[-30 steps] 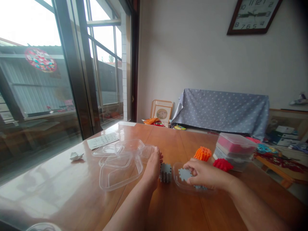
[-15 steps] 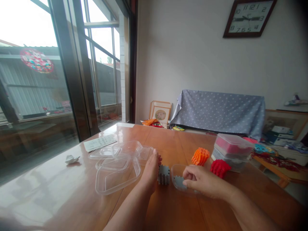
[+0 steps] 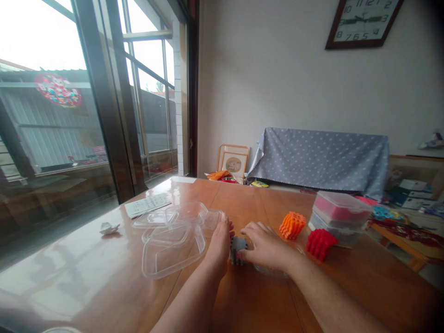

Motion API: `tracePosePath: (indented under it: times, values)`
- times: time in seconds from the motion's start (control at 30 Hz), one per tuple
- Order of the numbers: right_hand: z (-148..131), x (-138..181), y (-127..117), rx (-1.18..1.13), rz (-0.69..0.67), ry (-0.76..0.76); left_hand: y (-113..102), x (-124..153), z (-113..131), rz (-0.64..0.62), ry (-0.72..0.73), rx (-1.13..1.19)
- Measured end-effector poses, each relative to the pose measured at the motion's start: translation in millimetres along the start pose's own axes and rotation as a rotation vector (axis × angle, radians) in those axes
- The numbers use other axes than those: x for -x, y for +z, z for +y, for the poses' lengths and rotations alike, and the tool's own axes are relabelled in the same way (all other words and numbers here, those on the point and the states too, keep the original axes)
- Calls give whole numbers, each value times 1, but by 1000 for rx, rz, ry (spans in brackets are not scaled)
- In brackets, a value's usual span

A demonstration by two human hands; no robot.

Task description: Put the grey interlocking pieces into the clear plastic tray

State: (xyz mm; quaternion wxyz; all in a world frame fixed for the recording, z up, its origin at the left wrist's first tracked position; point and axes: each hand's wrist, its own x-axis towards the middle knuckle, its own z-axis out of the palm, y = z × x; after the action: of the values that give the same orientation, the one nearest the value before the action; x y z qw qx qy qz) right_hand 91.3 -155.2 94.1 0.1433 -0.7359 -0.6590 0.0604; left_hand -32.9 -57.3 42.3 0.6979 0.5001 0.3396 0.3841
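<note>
We look over a wooden table toward a framed clock, numerals 2 through 8 readable; a right hand, thumb parted from fingers, any grip unclear to us; a left hand, its finger state indiscernible; a sheet of illegible writing; and, between both hands, a gray toothed stack.

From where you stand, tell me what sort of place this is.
Likely a room in a home: a clock hangs on the wall, a framed picture stands beyond the wooden table, and a dotted cloth drapes something nearby.
</note>
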Motion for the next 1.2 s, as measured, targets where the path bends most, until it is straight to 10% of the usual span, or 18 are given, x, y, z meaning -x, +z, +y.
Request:
tracePosePath:
  times: [0.7, 1.2]
  values:
    - [69, 42, -5, -174, -80, 143, 2, 7, 6, -14, -27, -37]
    - [61, 39, 6, 13, -116, 108, 1, 2, 4, -20, -46, -34]
